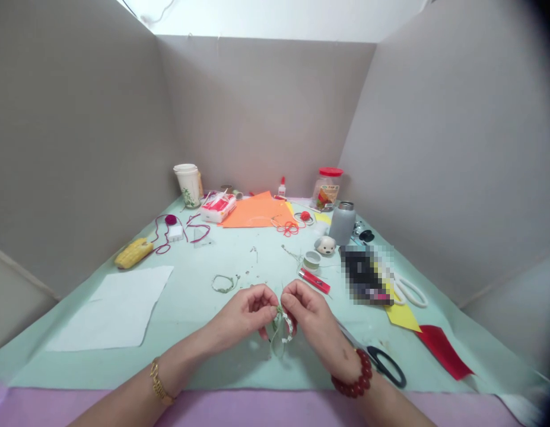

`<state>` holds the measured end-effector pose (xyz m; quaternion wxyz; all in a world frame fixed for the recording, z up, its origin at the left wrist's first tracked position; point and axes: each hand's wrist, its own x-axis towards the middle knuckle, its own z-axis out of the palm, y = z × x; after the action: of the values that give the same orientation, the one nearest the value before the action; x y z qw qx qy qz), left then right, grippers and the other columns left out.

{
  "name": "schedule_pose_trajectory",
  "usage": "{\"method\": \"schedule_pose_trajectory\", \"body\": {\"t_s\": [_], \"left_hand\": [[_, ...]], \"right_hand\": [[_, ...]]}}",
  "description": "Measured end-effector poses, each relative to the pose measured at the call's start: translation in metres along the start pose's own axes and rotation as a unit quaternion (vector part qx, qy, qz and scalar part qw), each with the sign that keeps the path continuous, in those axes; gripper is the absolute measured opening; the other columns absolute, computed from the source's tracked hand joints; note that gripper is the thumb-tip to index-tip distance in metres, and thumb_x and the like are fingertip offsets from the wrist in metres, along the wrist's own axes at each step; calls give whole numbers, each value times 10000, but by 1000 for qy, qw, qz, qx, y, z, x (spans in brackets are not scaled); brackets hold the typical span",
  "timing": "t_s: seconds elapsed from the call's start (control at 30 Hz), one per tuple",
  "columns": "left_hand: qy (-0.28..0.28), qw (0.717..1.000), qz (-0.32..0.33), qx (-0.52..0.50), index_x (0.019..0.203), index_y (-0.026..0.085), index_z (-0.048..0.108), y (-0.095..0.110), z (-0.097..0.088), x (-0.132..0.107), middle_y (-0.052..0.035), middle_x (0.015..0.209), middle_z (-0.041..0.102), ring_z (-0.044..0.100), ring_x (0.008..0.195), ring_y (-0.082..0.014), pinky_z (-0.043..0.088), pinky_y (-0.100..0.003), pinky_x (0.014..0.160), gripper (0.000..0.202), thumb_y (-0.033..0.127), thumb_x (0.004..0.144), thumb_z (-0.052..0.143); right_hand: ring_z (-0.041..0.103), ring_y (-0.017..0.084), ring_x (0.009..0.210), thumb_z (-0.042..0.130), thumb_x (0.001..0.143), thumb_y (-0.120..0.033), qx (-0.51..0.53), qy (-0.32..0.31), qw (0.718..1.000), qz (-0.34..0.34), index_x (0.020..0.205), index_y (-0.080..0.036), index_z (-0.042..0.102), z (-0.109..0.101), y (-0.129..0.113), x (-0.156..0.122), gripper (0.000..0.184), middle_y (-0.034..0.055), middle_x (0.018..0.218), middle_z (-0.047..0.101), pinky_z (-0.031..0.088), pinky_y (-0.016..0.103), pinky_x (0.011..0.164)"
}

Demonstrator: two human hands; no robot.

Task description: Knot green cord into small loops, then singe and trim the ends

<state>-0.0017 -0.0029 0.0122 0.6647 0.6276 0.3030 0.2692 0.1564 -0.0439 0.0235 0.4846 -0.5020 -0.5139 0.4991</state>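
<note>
The person sat at the near edge of a pale green table sheet, and the left hand and right hand were working above it, with open sheet on both sides. Grey board walls stood well apart from the hands. Black-handled scissors lay just beside the right wrist. The fingers of both hands were pinched narrow on a small loop of green cord, which hung between the hands above the sheet. It looked thin and uneven, with pale parts, but its material was too small to tell.
</note>
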Motion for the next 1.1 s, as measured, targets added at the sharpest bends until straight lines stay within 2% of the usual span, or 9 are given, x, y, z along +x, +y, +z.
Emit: {"method": "schedule_pose_trajectory", "body": {"t_s": [0.13, 0.23, 0.4, 0.5, 0.6, 0.8, 0.93, 1.1], "left_hand": [[26, 998, 25, 58, 829, 159, 538, -3, 1, -1, -13, 753, 555, 547, 671, -127, 474, -232, 570, 161, 314, 813, 581], [68, 984, 79, 141, 807, 161, 562, -2, 2, -2, -12, 759, 561, 540, 700, -124, 454, -232, 623, 81, 242, 818, 558], [80, 970, 141, 183, 771, 164, 568, 4, 5, -5, -16, 789, 554, 538, 741, -129, 443, -234, 654, 45, 173, 806, 541], [76, 979, 128, 140, 768, 163, 554, 3, 8, -3, -12, 783, 546, 535, 723, -129, 455, -245, 654, 17, 166, 785, 553], [77, 990, 98, 65, 770, 164, 530, 1, 9, -2, 1, 765, 528, 532, 688, -127, 471, -256, 634, 70, 190, 750, 593], [61, 996, 68, -8, 737, 153, 519, 3, 9, -3, 11, 691, 516, 545, 634, -119, 476, -262, 631, 223, 352, 807, 589], [67, 997, 40, -20, 741, 158, 493, -1, 8, 0, 22, 666, 539, 552, 588, -104, 457, -236, 591, 177, 265, 762, 632], [51, 998, 18, -34, 772, 169, 475, -5, 8, 1, 39, 663, 533, 541, 572, -96, 470, -240, 580, 122, 149, 720, 583]], "right_hand": [[430, 103, 467, 516, 843, -318, 0, 3, 1000, -12, 669, -211, 443, 1, 2, 0, 217, -61, 521, 450, 363, 231, 464], [441, 110, 475, 495, 861, -329, 1, 5, 1000, -28, 681, -218, 428, 0, 3, -1, 222, -61, 536, 446, 370, 238, 473], [449, 118, 494, 442, 892, -320, -90, 25, 994, -56, 711, -223, 436, 0, -1, -6, 205, -55, 554, 451, 357, 241, 493], [429, 113, 493, 422, 898, -321, -132, 35, 988, -76, 719, -221, 434, 1, -2, -8, 205, -52, 572, 445, 336, 236, 487], [406, 109, 520, 418, 895, -309, -159, 51, 981, -94, 720, -214, 429, 1, -2, -10, 200, -50, 597, 440, 318, 228, 497], [373, 104, 525, 405, 905, -304, -201, 51, 972, -114, 718, -211, 410, 2, -2, -11, 209, -59, 593, 422, 290, 223, 502], [378, 101, 523, 399, 909, -286, -202, 35, 972, -111, 732, -209, 427, 3, -2, -10, 195, -59, 597, 432, 291, 221, 504], [369, 89, 494, 412, 911, -296, -138, 15, 988, -61, 722, -211, 431, 2, 0, -8, 209, -73, 555, 407, 295, 209, 483]]}}
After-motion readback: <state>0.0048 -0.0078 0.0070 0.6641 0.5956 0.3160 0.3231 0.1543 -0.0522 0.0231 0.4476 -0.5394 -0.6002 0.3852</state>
